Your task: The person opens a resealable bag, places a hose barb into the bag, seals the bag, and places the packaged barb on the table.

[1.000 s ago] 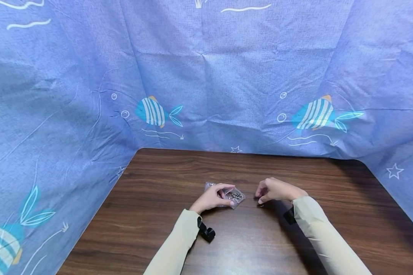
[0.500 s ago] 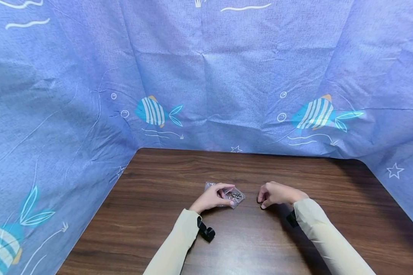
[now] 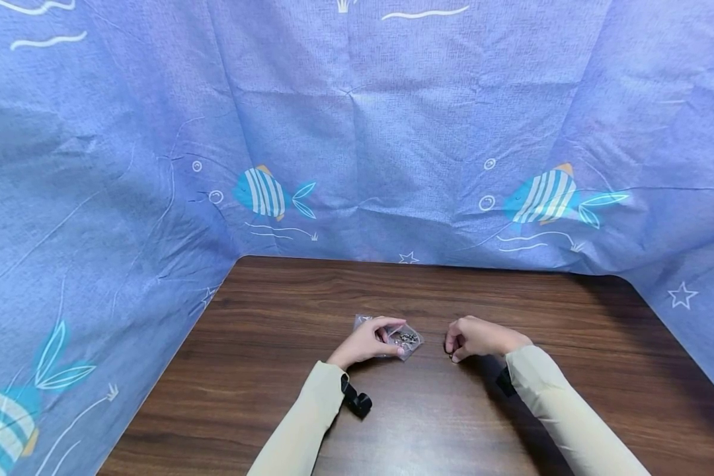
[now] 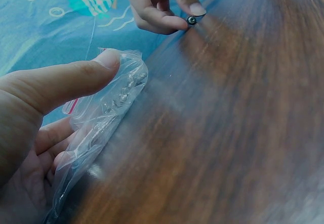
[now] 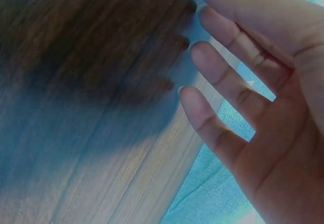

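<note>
My left hand (image 3: 365, 344) rests at a clear zip bag (image 4: 81, 138), its thumb and curled fingers on either side of it and spread apart. Several small shiny metal pieces (image 3: 408, 338) show within the bag, too small to identify. To the right, my right hand (image 3: 480, 336) is low over the table, its thumb and index finger pinching a small round dark metal piece (image 4: 191, 19) with a bright centre. The other fingers (image 5: 217, 64) of that hand are loosely bent and touch nothing visible.
The brown wood-grain table (image 3: 285, 297) lies under both hands. Behind it and along its sides hangs a blue cloth (image 3: 416, 139) printed with fish. Black camera straps (image 3: 357, 400) circle the wrists below pale sleeves.
My right hand has drawn slightly down and to the right, its thumb and index finger closing on the small metal piece at the table. The left hand and bag look unmoved.
</note>
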Motion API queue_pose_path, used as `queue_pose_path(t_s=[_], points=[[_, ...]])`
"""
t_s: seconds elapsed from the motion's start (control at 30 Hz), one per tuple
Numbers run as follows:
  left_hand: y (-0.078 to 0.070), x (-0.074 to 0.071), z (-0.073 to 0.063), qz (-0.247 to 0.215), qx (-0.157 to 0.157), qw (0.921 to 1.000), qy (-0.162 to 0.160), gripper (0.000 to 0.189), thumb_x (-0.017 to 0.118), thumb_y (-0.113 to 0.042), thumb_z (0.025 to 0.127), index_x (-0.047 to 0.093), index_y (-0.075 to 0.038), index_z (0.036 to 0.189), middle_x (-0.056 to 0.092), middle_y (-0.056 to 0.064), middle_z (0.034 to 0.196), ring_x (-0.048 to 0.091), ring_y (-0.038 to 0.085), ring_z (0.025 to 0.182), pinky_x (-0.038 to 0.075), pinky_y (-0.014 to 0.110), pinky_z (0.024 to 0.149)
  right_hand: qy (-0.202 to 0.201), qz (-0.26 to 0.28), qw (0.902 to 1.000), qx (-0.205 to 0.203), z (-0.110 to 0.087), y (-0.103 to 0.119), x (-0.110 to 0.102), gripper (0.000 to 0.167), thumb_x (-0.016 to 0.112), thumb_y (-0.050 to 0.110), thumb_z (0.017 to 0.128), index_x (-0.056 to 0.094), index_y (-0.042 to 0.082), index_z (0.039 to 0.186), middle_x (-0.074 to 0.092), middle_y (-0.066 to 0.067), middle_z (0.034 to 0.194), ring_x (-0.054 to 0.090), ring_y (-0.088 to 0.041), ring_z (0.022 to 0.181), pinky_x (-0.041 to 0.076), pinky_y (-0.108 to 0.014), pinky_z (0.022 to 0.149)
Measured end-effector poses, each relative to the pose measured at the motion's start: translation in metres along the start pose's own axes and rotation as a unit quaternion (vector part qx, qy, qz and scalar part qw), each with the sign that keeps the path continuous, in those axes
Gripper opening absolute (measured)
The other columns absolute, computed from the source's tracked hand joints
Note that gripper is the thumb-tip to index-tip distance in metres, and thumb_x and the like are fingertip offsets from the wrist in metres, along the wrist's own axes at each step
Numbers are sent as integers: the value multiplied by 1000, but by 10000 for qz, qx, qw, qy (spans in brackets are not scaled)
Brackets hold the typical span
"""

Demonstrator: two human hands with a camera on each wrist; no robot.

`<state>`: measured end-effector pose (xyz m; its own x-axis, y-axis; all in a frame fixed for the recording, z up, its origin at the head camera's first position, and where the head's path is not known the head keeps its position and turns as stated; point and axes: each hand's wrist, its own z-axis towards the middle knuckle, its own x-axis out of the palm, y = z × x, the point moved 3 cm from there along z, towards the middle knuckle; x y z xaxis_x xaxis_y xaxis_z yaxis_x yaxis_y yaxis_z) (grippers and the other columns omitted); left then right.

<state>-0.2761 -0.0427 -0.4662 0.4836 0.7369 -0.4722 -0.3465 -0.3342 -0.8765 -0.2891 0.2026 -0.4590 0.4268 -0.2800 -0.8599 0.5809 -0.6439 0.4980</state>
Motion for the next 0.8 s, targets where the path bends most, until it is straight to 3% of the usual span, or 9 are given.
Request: queue_pose_path(t_s=[0.37, 0.6, 0.8], points=[[4, 1, 1, -18, 32, 10000, 0, 56, 76, -7, 81, 56, 2, 132, 63, 26, 101, 51, 15, 73, 41, 17, 63, 15, -115, 9999, -107, 1, 7, 0, 11, 75, 4, 78, 67, 11, 75, 61, 10, 73, 48, 5, 62, 44, -17, 56], [37, 10, 12, 54, -21, 9999, -162, 57, 78, -10, 79, 58, -7, 133, 65, 18, 101, 49, 9, 72, 40, 17, 62, 15, -205, 9998, -66, 1, 8, 2, 7, 71, 2, 79, 68, 9, 77, 62, 8, 73, 48, 5, 64, 45, -17, 59], [44, 9, 13, 29, 104, 9998, -158, 57, 80, -19, 78, 60, -14, 131, 65, 7, 95, 50, 4, 70, 43, 19, 62, -20, -296, 9996, -42, 0, 8, 1, 8, 69, 3, 80, 69, 10, 77, 61, 10, 73, 47, 4, 63, 44, -17, 58]])
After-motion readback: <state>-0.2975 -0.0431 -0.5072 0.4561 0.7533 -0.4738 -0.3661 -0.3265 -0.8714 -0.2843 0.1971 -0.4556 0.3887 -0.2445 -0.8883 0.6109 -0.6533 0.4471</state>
